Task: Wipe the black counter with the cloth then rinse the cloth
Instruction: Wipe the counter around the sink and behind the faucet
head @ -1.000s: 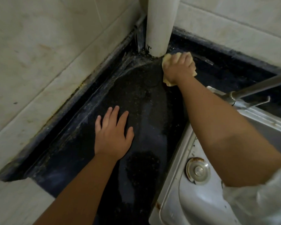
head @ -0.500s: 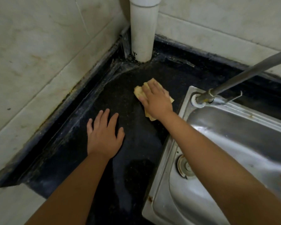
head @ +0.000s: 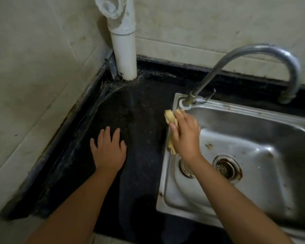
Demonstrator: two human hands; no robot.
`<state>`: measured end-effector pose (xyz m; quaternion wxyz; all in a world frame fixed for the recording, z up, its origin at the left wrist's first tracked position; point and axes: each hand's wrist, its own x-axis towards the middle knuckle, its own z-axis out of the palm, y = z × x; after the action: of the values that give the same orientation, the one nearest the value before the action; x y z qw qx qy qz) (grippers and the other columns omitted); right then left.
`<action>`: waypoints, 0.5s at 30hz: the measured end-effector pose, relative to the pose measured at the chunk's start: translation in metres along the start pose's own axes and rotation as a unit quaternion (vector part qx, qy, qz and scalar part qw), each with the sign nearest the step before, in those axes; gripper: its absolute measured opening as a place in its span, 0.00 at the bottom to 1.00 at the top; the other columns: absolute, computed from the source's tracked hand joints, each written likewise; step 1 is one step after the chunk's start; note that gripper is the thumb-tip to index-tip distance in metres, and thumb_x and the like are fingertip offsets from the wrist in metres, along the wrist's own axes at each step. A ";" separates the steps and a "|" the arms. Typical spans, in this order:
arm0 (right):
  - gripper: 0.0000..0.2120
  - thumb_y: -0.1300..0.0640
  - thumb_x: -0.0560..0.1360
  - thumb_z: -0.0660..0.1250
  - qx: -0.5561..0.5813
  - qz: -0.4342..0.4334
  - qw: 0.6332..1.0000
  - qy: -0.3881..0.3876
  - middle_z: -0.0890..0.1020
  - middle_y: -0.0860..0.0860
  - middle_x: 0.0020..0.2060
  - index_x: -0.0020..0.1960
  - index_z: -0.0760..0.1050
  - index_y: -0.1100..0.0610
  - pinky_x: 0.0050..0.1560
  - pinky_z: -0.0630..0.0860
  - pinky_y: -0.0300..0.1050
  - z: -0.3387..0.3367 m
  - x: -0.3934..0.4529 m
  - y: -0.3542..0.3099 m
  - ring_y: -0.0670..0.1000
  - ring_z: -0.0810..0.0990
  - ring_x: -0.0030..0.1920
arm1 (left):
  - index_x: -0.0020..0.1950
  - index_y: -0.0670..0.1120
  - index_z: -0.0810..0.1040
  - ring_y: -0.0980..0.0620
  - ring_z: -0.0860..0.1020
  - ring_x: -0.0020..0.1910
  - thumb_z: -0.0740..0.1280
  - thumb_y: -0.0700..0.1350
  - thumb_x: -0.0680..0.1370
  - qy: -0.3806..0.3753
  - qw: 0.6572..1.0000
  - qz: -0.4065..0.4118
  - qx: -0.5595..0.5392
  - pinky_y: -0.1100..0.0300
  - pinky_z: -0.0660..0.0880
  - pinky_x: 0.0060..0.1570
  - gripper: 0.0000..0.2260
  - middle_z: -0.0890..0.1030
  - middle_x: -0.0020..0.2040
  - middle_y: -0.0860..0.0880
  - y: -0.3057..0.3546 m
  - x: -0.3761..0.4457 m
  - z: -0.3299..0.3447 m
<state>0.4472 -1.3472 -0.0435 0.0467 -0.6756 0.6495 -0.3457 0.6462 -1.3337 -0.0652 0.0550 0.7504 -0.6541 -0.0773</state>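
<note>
Over the stainless steel sink's [head: 167, 173] left rim the right hand [head: 186, 136] grips a crumpled yellow cloth [head: 171, 118], while the left hand [head: 108, 152] rests flat, fingers spread, on the black bench [head: 144, 131].

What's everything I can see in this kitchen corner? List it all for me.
Counter: one, black, in the wall corner, left of the sink.
Cloth: one, yellow, at the sink's left rim, in the right hand.
Sink: one, steel, right side.
Drain: one, rusty, in the sink bottom.
Tap: one, silver, curved, at the sink's back left corner.
Pipe: one, white, upright in the corner.
Wall tiles: beige, left and behind.
Left hand: flat on the counter.
Right hand: grips the cloth.
</note>
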 end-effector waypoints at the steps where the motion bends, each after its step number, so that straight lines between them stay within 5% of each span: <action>1: 0.20 0.53 0.73 0.58 -0.016 0.004 1.000 0.003 0.80 0.62 0.54 0.58 0.77 0.63 0.53 0.67 0.51 -0.013 -0.012 0.010 0.63 0.78 0.53 | 0.74 0.49 0.57 0.46 0.52 0.74 0.54 0.49 0.81 0.011 1.000 0.011 -0.008 0.44 0.46 0.70 0.22 0.55 0.75 0.43 0.003 -0.002 -0.002; 4: 0.20 0.52 0.73 0.57 -0.062 0.042 0.997 0.004 0.80 0.62 0.53 0.57 0.77 0.64 0.53 0.71 0.57 -0.049 -0.047 0.043 0.64 0.78 0.52 | 0.70 0.45 0.67 0.41 0.60 0.72 0.61 0.45 0.78 0.046 0.996 0.065 -0.026 0.39 0.52 0.68 0.20 0.63 0.72 0.39 0.019 -0.015 -0.005; 7: 0.20 0.52 0.72 0.58 -0.113 0.065 0.991 0.008 0.81 0.63 0.51 0.54 0.78 0.65 0.50 0.74 0.61 -0.086 -0.069 0.078 0.64 0.79 0.50 | 0.58 0.40 0.78 0.36 0.75 0.59 0.68 0.41 0.70 0.073 0.984 0.163 -0.029 0.34 0.68 0.54 0.17 0.76 0.60 0.35 0.043 -0.033 -0.003; 11: 0.20 0.53 0.71 0.57 -0.152 0.089 0.984 0.033 0.81 0.64 0.48 0.52 0.78 0.66 0.48 0.75 0.52 -0.135 -0.074 0.113 0.60 0.77 0.49 | 0.53 0.43 0.81 0.38 0.78 0.56 0.62 0.45 0.69 0.034 0.966 0.255 -0.038 0.38 0.74 0.48 0.16 0.80 0.56 0.38 0.091 -0.059 -0.003; 15: 0.21 0.52 0.71 0.57 -0.197 0.100 0.975 0.018 0.82 0.63 0.47 0.52 0.79 0.65 0.45 0.75 0.61 -0.171 -0.058 0.151 0.62 0.80 0.48 | 0.52 0.44 0.82 0.38 0.79 0.55 0.77 0.41 0.60 0.018 0.952 0.302 -0.050 0.40 0.75 0.47 0.21 0.80 0.56 0.39 0.151 -0.074 0.007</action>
<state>0.2340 -1.2518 -0.0149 -0.0646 -0.5969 0.7699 -0.2162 0.4886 -1.2813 -0.0408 0.1251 0.5156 -0.8442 -0.0763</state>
